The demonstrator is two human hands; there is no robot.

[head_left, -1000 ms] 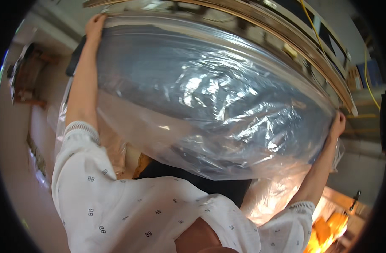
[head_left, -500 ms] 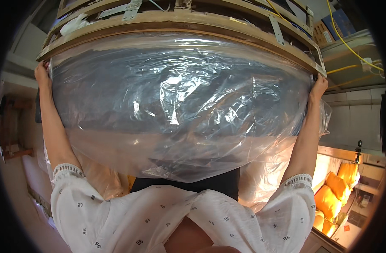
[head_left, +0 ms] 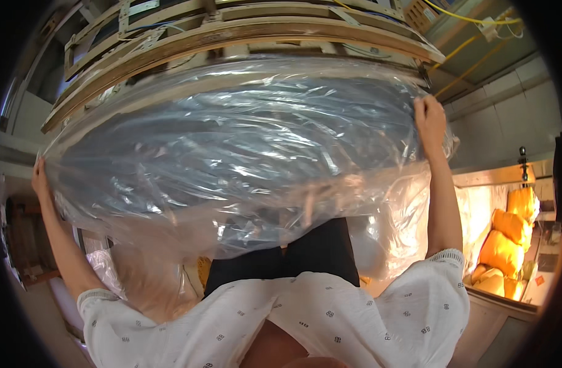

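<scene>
1. Both hands are up high and spread wide. The left hand (head_left: 40, 175) is clamped on the left edge of a big clear plastic bag (head_left: 244, 159), and the right hand (head_left: 429, 119) has its fingers curled tight around the bag's right edge.
2. So the bag hangs stretched between the two hands, right in front of the person's head, with its top edge up against a wooden frame (head_left: 232, 37) overhead. The lower part sags down toward the person's patterned white shirt (head_left: 330, 319).
3. Handling-wise, I'd say it's super light, floppy and kinda slippery. It's thin film that wrinkles and billows everywhere and looks like it could tear if it snags on the wood.
4. Best grip is probably what's going on now: bunch up the film at the two far-apart side edges so it stays taut. A grab in the middle would likely just collapse it.
5. Off to the right, low down, some orange-yellow bags (head_left: 508, 239) sit on shelving, well apart from the action. Yellow cables (head_left: 471, 18) run along the upper right.
</scene>
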